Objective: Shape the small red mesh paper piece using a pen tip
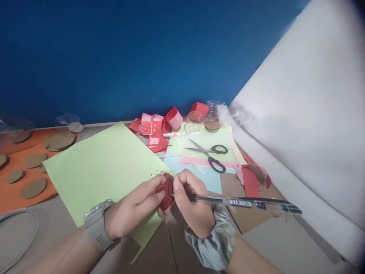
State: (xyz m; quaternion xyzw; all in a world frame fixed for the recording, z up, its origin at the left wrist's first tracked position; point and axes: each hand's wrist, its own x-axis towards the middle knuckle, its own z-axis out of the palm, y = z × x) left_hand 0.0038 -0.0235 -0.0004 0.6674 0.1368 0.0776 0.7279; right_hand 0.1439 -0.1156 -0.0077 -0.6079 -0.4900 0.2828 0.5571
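Note:
Between the fingers of my left hand (141, 203) is a small red paper piece (164, 193) covered in dark crossed lines. My right hand (191, 205) grips a black pen (242, 202) with a clear barrel and a barcode label. Its tip points left and meets the red piece, and the rear end sticks out far to the right. Part of the red piece is hidden behind my fingers. Beneath my left hand lies a large light green sheet (108, 167), with a few small dark marks near its right corner.
Black-handled scissors (218, 158) lie spread on coloured paper sheets (199, 179). Behind are a white marker (182, 134), red paper scraps (156, 131), red paper rings (173, 118) and clear plastic cups (194, 121). Cardboard discs (34, 188) rest on orange paper (14, 198) at left. A blue wall (128, 57) rises behind.

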